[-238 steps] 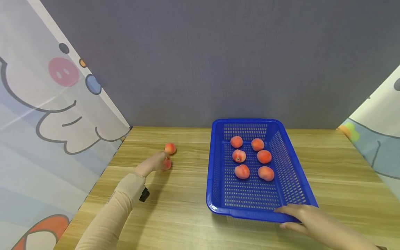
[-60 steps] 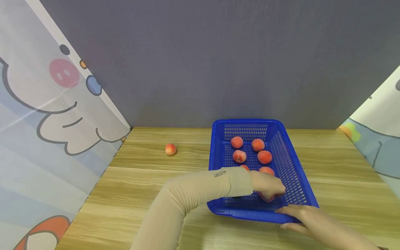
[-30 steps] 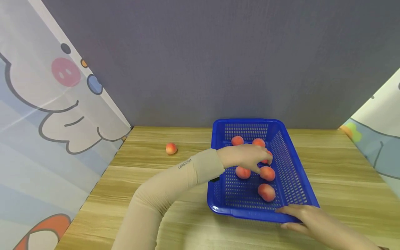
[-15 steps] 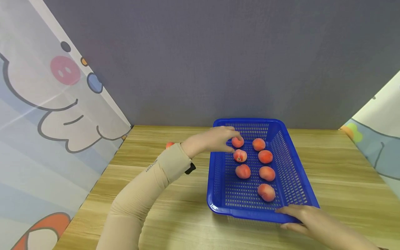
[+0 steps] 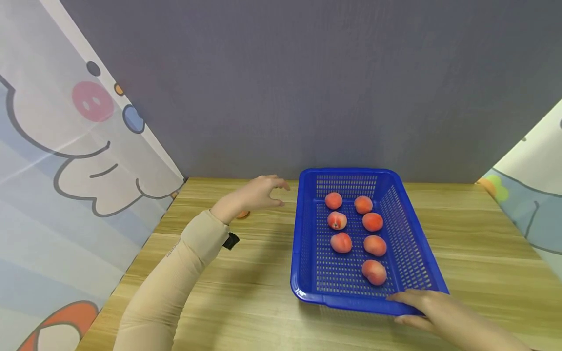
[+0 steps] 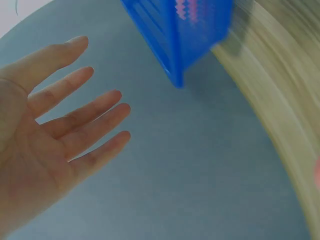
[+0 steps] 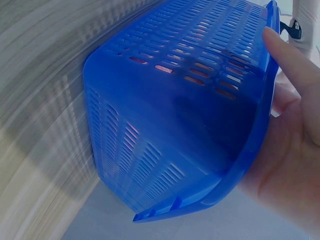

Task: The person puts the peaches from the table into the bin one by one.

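My left hand (image 5: pixel 256 192) hangs above the table, left of the basket. Its fingers are spread and hold nothing, as the left hand (image 6: pixel 65 120) also shows in the left wrist view. Behind it lies a peach (image 5: pixel 243 214), mostly covered by the hand. With my right hand (image 5: pixel 432 309) I grip the near right corner of a blue plastic basket (image 5: pixel 351 301). In the right wrist view the thumb lies along the basket's rim (image 7: pixel 267 95) and the other fingers are partly hidden behind it. Several peaches sit inside in two rows; the nearest peach (image 5: pixel 374 272) is at the front right.
The wooden table (image 5: pixel 250 302) ends at a grey wall panel (image 5: pixel 263 97) at the back. Cartoon-printed sheets flank it, the left sheet (image 5: pixel 57 170) hanging close to the table's left edge. The basket's left wall stands between the left hand and the peaches inside.
A peach from the left of the table now lies in the basket's front right, let go by my left hand. That hand has moved back out leftward. The right hand keeps its grip.
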Demonstrator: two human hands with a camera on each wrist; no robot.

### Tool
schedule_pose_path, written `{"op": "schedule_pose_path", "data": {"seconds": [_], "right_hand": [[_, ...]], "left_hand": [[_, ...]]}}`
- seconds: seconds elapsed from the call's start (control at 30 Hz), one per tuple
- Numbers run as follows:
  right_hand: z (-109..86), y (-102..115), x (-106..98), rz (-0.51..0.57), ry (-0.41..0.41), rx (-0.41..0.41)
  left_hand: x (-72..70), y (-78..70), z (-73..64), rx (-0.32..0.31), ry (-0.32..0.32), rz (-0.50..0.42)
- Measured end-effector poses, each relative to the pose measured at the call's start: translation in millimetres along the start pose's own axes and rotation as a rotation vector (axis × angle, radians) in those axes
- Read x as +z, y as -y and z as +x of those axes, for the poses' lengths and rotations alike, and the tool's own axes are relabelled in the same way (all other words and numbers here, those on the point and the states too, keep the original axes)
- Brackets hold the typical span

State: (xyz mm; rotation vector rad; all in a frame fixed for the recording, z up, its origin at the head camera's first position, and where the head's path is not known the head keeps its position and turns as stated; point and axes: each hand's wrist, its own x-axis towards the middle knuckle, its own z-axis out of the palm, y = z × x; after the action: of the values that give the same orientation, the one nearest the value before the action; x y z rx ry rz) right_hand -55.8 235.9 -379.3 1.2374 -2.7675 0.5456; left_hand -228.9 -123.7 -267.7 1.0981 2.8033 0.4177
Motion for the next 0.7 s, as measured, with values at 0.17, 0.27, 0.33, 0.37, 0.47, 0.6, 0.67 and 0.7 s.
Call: {"op": "schedule_pose_path", "data": {"seconds": [0.17,0.27,0.33,0.37,0.47,0.6,0.67,0.7], "right_hand": [[-0.3,1.0,-2.6,0.039,0.102,0.08],[-0.7,1.4,-4.1,0.07,0.167,0.132],[-0.8,1.5,-4.1,0.07,0.159,0.125],[-0.9,1.8,-4.2,0.068,0.157,0.127],[-0.4,1.8,-3.5,0.055,0.13,0.112],[-0.1,0.8,-2.0,0.049,0.102,0.082],[-0.4,0.2,-1.2,0.039,0.077,0.057],[-0.5,0.1,-0.9,0.035,0.067,0.047]], "left_hand": [[6.3,26.9,-11.0,-0.057,-0.001,-0.032],[11.6,42.9,-14.9,-0.095,0.005,-0.047],[15.0,52.8,-17.1,-0.126,0.003,-0.061],[16.7,57.5,-18.2,-0.136,-0.001,-0.064],[21.8,70.4,-21.8,-0.179,-0.009,-0.087],[30.3,85.9,-26.0,-0.245,0.003,-0.12],[35.6,94.0,-27.4,-0.267,0.001,-0.136],[38.3,97.8,-28.1,-0.271,-0.002,-0.133]]}}
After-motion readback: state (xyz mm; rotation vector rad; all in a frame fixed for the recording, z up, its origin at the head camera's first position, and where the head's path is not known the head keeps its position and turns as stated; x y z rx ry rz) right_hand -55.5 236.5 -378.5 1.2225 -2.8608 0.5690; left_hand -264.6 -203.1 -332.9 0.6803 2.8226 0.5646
